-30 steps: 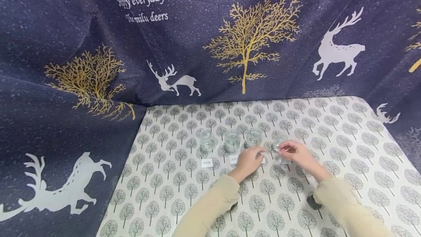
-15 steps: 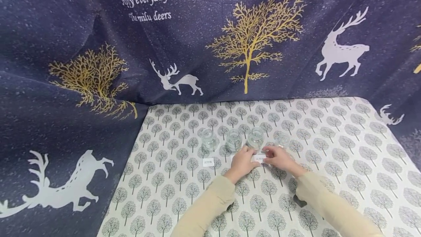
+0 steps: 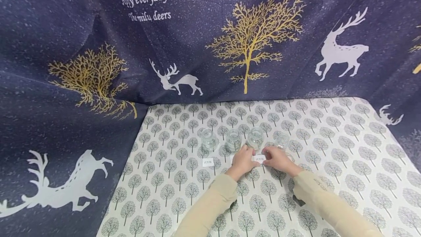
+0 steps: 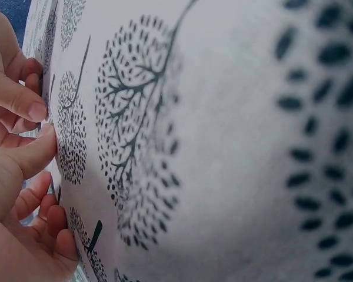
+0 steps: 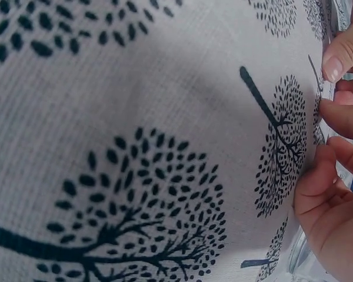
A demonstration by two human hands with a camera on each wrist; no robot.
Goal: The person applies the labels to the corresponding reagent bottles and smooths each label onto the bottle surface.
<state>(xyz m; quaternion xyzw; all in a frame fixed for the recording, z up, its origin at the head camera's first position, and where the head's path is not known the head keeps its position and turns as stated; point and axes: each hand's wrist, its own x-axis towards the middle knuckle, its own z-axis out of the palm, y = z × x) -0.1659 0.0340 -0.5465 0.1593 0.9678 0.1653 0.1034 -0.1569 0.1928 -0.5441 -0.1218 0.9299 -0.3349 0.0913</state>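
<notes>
In the head view, my left hand point(image 3: 242, 160) and right hand point(image 3: 277, 159) face each other across a small white label card point(image 3: 260, 159) with printed characters. Each hand pinches one end of it, the thumbs at its near edge and the fingers at the far side. Behind it stands a clear glass jar point(image 3: 255, 139). Close to the cloth, the left wrist view has the left thumb point(image 4: 38, 154) nearly tip to tip with the other thumb. The right fingers point(image 5: 320, 176) bend down to the cloth in the right wrist view. The card is hidden in both wrist views.
Two more glass jars, one point(image 3: 208, 140) at the far left and one point(image 3: 234, 141) beside it, share the row. Another clear jar point(image 3: 281, 141) stands to the right. A second label card point(image 3: 208, 162) lies front left. A dark object point(image 3: 298, 200) shows beneath the right sleeve.
My right hand has come left from the rightmost jar to the label card, while the left hand shifted slightly left. Over the last half second both hands have barely moved.
</notes>
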